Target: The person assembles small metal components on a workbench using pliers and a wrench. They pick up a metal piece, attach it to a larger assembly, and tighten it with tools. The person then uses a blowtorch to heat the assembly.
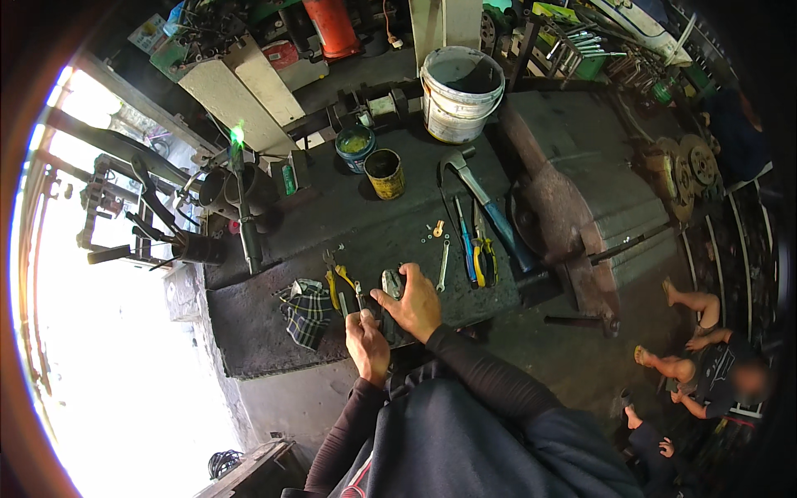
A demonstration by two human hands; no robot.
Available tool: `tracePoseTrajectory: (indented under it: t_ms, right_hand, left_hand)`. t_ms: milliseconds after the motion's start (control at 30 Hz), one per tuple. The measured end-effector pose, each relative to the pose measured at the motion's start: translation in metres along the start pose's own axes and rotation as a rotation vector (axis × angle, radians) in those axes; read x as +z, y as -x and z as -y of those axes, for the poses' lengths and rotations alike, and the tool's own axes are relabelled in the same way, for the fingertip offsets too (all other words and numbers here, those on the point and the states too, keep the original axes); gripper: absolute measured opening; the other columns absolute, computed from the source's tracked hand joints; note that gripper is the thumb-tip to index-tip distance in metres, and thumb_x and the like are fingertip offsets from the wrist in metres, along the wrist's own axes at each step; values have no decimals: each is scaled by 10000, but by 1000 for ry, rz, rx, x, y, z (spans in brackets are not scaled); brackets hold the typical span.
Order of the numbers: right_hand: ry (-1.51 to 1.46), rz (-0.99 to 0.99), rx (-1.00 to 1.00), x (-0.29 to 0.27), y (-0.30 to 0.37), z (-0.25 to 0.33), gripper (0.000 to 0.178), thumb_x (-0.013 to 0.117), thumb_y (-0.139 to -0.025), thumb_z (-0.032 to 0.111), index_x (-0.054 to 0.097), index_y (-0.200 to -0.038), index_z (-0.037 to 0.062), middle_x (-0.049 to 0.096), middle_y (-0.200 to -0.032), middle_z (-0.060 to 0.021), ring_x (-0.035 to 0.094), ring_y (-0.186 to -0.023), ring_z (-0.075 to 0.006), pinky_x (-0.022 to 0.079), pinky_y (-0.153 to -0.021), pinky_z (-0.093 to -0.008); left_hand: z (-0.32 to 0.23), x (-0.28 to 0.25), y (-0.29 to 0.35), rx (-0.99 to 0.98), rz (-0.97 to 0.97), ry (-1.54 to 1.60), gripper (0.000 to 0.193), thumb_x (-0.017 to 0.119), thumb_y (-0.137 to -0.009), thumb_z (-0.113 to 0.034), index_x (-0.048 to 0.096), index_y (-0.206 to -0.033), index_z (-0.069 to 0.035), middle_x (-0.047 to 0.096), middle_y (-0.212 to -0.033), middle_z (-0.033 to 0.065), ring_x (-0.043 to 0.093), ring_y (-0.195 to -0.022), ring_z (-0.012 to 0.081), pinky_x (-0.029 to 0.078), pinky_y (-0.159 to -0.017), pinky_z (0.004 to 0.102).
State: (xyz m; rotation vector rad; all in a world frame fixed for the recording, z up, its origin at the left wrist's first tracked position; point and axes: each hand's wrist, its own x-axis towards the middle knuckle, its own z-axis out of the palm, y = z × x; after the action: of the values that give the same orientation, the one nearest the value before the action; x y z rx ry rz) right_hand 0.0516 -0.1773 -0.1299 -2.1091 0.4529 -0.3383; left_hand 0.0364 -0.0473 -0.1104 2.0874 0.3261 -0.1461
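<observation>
My left hand (367, 344) is closed at the front of the dark workbench (274, 232), with narrow metal pieces showing by its fingertips; which of them it grips is hard to make out. Just right of it, my right hand (415, 305) curls its thumb and fingers around a grey metal part (392, 284). Yellow-handled pliers (334, 286) and a crumpled plaid cloth (305, 314) lie left of my hands. On the right side rest a wrench (444, 266), a blue screwdriver (467, 249), yellow-and-black pliers (484, 253) and a blue-handled hammer (505, 226).
Small nuts and a brass-coloured piece (437, 228) lie beyond the wrench. Farther back stand a yellow tin (385, 176), a blue tin (355, 145) and a white bucket (461, 112). A large metal vise (573, 207) borders the right. Other people sit at far right.
</observation>
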Motion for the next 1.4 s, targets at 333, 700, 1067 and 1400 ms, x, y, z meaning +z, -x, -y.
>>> tracePoseTrajectory:
  t_ms: [333,700,1067,1400]
  right_hand:
    - [-5,144,-184,8,12,-10,303,697,-949,288,607,-1050,17,662,-990,-177,638,-954,-393,513,-809,-498]
    - [388,-87,-154,-59,-110,-59,86,704,-874,143,721,-907,66,657,-951,-130,643,-934,-361,524,-788,-493]
    - [653,158,-255,-45,-142,-63,171,763,-831,231,754,-845,60,672,-983,-109,653,-1022,-331,533,-878,-470]
    - [240,42,-174,-46,-126,-52,171,743,-774,156,661,-813,11,668,-875,-137,658,-814,-360,515,-708,-457]
  left_hand:
    - [30,-8,-4,113,-139,122,329,521,-1090,-298,591,-991,9,647,-771,109,575,-663,196,462,-647,353]
    - [55,-13,-31,73,-274,43,279,520,-1094,-271,583,-991,-20,643,-728,91,573,-629,176,463,-608,348]
    - [82,-65,-23,-128,-61,528,310,587,-1080,-290,654,-1110,11,626,-768,18,569,-649,84,481,-594,244]
    - [78,-83,-11,-175,172,374,392,519,-1104,-353,672,-1109,8,582,-803,3,545,-692,89,470,-627,257]
